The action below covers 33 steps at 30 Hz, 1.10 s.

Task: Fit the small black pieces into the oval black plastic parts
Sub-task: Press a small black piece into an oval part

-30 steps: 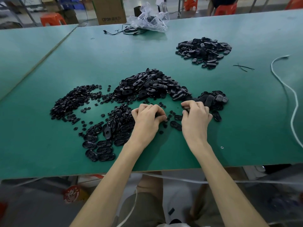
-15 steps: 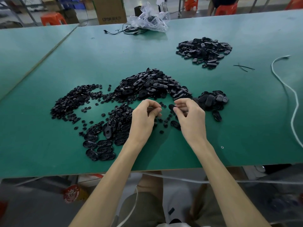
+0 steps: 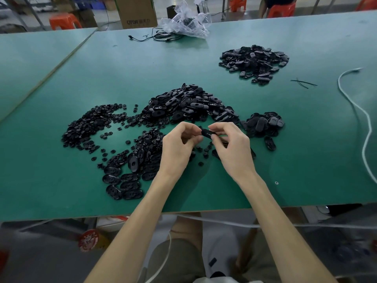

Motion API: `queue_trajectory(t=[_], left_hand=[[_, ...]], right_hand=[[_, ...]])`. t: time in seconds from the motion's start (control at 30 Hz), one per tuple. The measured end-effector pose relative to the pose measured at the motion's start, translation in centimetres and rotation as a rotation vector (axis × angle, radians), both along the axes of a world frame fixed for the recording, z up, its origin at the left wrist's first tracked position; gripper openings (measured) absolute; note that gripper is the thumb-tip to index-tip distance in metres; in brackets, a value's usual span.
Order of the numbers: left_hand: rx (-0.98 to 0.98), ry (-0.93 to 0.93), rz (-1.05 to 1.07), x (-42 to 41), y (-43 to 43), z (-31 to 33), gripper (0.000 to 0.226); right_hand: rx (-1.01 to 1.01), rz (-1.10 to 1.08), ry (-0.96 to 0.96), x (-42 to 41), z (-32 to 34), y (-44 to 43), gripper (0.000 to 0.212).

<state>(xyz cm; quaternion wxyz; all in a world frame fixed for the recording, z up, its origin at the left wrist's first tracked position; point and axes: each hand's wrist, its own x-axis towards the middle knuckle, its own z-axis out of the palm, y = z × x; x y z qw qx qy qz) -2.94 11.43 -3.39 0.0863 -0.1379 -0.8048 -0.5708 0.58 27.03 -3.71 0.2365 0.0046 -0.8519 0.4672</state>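
Note:
My right hand pinches a black oval part by its right end, lifted above the green table. My left hand has its fingers curled at the part's left end; whether it holds a small piece is hidden. A big heap of oval parts lies just behind my hands. Small black pieces spread to the left. A row of oval parts lies flat at the near left.
A smaller heap of oval parts sits to the right, another heap at the far right. A white cord runs along the right side. A clear plastic bag and black cable lie at the far edge.
Both hands rose from the table and came together. My right hand picked up an oval part and brought it to my left hand's fingertips.

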Motion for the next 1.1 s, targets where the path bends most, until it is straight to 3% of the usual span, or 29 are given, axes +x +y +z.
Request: queue_trajectory(t=[0.53,0.9,1.1], left_hand=[[0.081,-0.009,-0.008,0.19,-0.03,0.19,0.019],[0.082,0.031,-0.046,0.45,0.03,0.41,0.017],[0.058,0.04,-0.044,0.44,0.11,0.43,0.014]], right_hand=[[-0.068,0.025,0.006,0.3,0.08,-0.02,0.022],[0.043,0.173,0.019,0.27,-0.17,-0.05,0.055],[0.02,0.055,0.06,0.24,-0.09,0.09,0.035]])
